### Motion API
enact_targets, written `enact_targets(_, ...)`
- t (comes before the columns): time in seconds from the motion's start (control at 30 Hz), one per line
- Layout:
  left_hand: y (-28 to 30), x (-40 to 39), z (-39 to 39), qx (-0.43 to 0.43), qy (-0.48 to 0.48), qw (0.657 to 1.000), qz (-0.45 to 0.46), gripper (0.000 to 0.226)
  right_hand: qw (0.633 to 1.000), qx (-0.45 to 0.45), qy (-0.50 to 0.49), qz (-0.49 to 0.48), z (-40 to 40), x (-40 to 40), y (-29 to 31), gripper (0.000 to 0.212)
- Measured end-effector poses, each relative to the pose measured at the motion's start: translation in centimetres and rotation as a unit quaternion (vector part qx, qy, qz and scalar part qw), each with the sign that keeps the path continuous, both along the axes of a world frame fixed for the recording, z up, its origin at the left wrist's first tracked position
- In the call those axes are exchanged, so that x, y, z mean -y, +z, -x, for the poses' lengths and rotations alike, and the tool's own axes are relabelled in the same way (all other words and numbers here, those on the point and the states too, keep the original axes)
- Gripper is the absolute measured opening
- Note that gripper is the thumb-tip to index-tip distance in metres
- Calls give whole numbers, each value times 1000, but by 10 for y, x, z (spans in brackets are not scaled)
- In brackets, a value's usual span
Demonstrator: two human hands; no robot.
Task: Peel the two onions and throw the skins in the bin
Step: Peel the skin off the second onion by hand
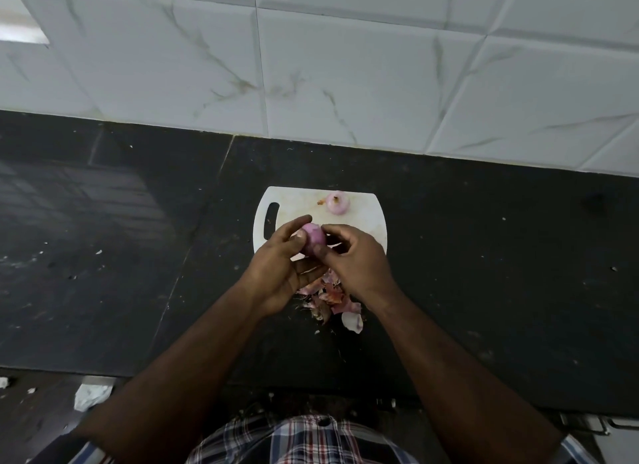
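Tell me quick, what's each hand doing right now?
Left hand: holds the onion, fingers curled round it.
Right hand: fingertips pinch at the same onion, over the board.

Broad bare stretches of the dark desk [103, 238] lie open at the frame's left and right, while the centre is crowded by the white cutting board [366, 221], a peeled onion [338, 203] near its far edge, and a heap of skins [332, 297] just below it.
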State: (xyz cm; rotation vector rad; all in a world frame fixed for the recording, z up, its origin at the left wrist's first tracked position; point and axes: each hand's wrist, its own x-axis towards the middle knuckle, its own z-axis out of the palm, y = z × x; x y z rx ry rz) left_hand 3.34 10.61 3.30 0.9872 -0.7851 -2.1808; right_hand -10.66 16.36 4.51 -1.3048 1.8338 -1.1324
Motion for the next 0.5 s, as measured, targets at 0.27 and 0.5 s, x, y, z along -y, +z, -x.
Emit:
enact_targets(0.27, 5, 6, -8, 6, -21, 996, 86, 53, 1000, 21, -3, -5, 16, 5, 0, 30)
enact_targets(0.5, 6, 6, -10, 28, -29, 993, 113, 58, 999, 7, 34, -30, 21, 4, 8, 42)
